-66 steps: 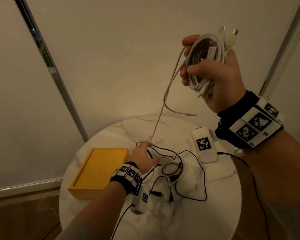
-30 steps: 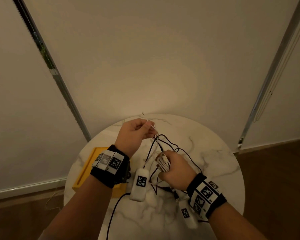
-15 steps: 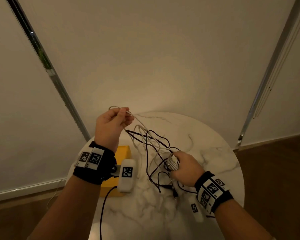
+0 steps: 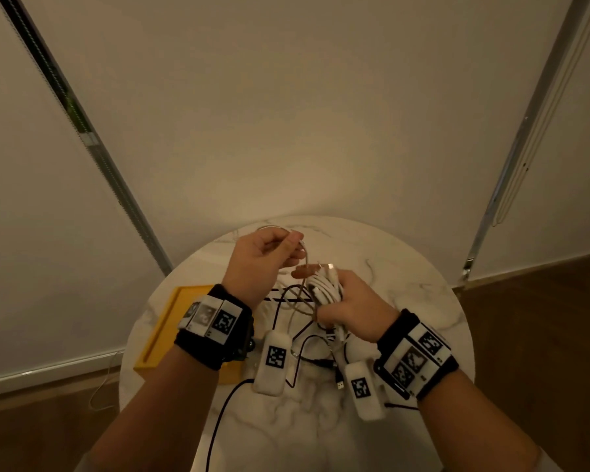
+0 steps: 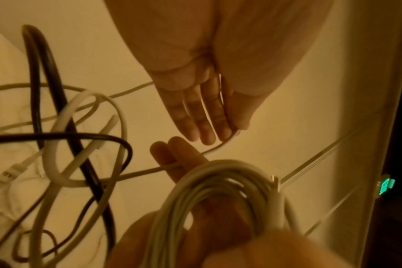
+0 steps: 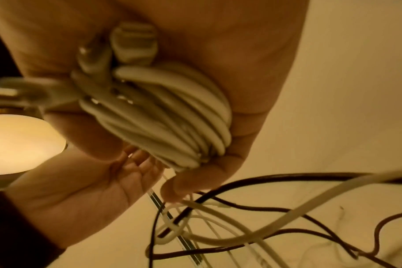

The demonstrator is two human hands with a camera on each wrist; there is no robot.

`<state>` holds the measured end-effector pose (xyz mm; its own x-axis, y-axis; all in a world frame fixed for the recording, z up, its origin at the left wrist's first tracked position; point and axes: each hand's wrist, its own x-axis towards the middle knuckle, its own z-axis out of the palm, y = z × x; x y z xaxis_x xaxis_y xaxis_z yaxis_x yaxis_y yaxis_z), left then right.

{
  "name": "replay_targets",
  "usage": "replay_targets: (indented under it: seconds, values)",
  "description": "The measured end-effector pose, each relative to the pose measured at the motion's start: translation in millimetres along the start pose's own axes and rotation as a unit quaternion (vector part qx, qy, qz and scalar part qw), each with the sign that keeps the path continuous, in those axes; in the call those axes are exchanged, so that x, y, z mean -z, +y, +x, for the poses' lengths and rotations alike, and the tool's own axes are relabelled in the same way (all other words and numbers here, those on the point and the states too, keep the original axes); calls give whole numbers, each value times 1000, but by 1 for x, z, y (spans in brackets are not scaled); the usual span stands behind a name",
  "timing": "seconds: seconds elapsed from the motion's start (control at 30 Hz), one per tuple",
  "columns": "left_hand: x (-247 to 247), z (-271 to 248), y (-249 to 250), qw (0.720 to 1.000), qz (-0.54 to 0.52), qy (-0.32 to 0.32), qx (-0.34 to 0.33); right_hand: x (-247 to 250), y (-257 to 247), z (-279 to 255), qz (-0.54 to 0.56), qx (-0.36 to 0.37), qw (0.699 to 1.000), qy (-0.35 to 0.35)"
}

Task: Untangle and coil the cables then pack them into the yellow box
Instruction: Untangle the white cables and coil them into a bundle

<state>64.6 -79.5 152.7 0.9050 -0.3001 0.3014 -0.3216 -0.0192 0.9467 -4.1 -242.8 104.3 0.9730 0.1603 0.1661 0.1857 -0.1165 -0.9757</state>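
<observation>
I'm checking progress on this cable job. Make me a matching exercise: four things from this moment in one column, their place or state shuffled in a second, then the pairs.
Things:
1. white cable coil
2. yellow box
3. black cables
4. loose white strand

Places or states:
A. lying tangled on the marble table
B. pinched by the left hand
C. gripped in the right hand
D. on the table's left side, beneath the left wrist

Pairs: 1-C, 2-D, 3-A, 4-B

yellow box partly behind left wrist, far cable ends perhaps blurred
</observation>
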Motion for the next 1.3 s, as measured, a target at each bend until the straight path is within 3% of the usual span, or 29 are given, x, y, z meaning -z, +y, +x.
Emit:
replay_targets:
  seconds: [0.13, 0.23, 0.3, 0.4, 0.53, 0.83, 0.93, 1.0, 1.1, 1.2, 1.3]
  values:
    - [3, -3, -15, 988, 138, -50, -46, 1, -9, 8, 37, -9, 999, 28]
    - [8, -14, -37, 932, 325, -160, 1, 7, -14, 10, 92, 7, 994, 51]
    - [10, -22, -46, 914, 361, -183, 11, 11, -15, 13, 92, 11, 993, 69]
    - [14, -27, -48, 933, 327, -150, 16, 20, -16, 16, 55, 25, 993, 99]
    - [18, -29, -41, 946, 305, -108, -5, 34, -26, 19, 91, 23, 986, 135]
    - [31, -20, -46, 954, 300, 18, 7, 58, -50, 26, 125, 65, 973, 186]
    - [38, -18, -51, 933, 349, 9, 82, 64, -55, 26, 136, 66, 974, 170]
    - [35, -20, -48, 926, 372, -5, 55, 61, -57, 26, 120, 63, 981, 141]
    - [22, -25, -33, 950, 303, -58, -47, 53, -59, 29, 114, 59, 984, 121]
    - [10, -26, -19, 984, 153, -94, -14, 50, -59, 30, 123, 48, 984, 118]
    - [2, -29, -10, 990, 119, -77, -28, 51, -58, 30, 108, 30, 987, 118]
